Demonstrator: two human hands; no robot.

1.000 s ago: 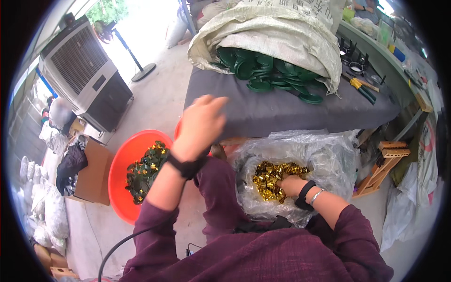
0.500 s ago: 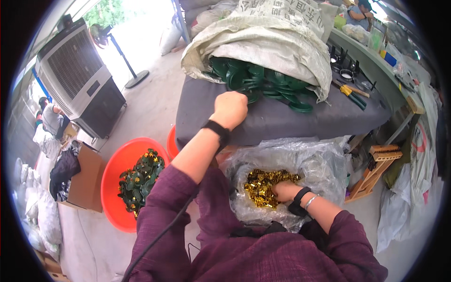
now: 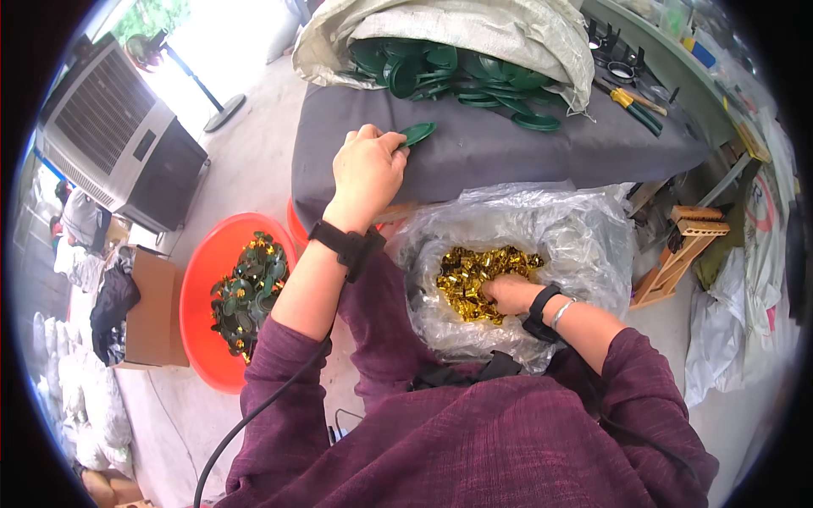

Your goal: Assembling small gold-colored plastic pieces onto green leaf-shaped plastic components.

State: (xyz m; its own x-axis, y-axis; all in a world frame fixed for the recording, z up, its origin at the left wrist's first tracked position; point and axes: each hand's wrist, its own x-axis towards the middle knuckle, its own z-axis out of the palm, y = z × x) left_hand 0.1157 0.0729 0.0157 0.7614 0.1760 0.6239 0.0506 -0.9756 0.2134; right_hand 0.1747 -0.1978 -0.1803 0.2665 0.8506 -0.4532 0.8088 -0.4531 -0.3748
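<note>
My left hand [image 3: 366, 173] is closed around one flat dark green plastic leaf piece [image 3: 417, 133] on the grey cloth-covered table [image 3: 508, 152]. More green pieces spill out of the big white woven sack [image 3: 474, 34] just behind it. My right hand [image 3: 508, 294] is down in the clear plastic bag [image 3: 584, 245] on my lap, fingers curled into the pile of small shiny gold bits [image 3: 474, 269]. I cannot tell if it has one pinched yet. I think I am at the picking-up step, one part for each hand. Next I would need to bring both hands together and fit gold to green. The round red plastic tub [image 3: 212, 279] near my left side holds joined green and gold pieces.
</note>
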